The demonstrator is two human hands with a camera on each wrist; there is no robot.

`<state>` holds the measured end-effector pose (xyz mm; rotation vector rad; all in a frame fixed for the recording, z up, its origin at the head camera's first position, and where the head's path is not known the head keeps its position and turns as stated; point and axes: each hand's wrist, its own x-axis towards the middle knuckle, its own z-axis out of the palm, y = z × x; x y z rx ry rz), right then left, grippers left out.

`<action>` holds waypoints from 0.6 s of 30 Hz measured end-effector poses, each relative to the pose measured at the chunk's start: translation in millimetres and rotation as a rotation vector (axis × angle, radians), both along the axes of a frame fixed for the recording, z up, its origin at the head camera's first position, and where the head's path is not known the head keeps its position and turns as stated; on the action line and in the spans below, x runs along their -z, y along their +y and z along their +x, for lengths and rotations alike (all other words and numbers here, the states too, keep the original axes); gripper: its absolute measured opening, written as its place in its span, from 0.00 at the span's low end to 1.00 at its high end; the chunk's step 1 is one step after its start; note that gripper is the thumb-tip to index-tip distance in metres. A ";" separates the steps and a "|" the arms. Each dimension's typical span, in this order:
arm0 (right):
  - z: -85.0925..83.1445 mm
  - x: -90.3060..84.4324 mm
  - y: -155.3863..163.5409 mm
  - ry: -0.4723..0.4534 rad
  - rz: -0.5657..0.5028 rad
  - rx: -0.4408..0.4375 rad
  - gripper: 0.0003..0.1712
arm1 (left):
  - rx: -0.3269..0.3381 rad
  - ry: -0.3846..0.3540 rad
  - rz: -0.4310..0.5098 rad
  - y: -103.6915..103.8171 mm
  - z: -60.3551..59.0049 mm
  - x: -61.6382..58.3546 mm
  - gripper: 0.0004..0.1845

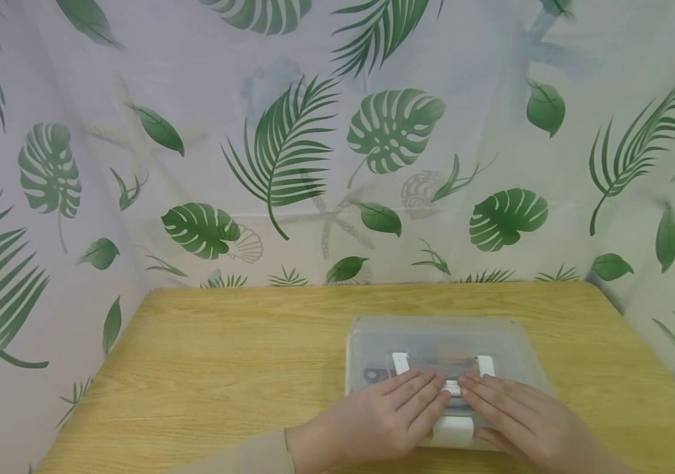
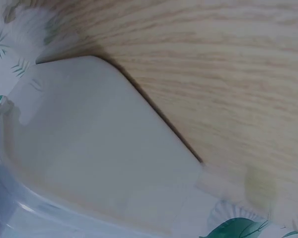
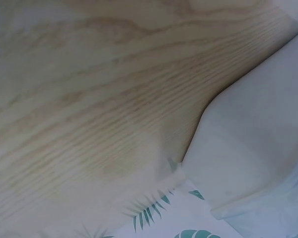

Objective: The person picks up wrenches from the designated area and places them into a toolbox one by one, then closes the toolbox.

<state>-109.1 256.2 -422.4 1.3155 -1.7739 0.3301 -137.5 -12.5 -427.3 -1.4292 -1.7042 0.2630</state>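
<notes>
A clear plastic storage box [image 1: 432, 329] with a closed lid stands on the right part of the table. Its lid carries a white handle [image 1: 452, 388], and a white latch [image 1: 452, 431] sits on the near side. My left hand [image 1: 381, 418] rests on the near left of the lid, fingers straight, tips by the handle. From the right, my right hand [image 1: 527, 421] lies on the lid likewise, its thumb low beside the latch. The left thumb is mostly hidden. In both wrist views the pale box wall [image 2: 99, 134] meets the table; the hands hardly show there.
Blurred dark and coloured items [image 1: 375, 374] show through the lid. The wood-grain table [image 1: 225, 368] stretches left of the box and behind it. A leaf-patterned curtain [image 1: 314, 164] hangs around the table's back and sides.
</notes>
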 end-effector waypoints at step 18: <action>1.6 5.3 4.8 -0.086 0.024 0.049 0.29 | 0.069 0.003 0.040 4.2 -8.0 -4.5 0.16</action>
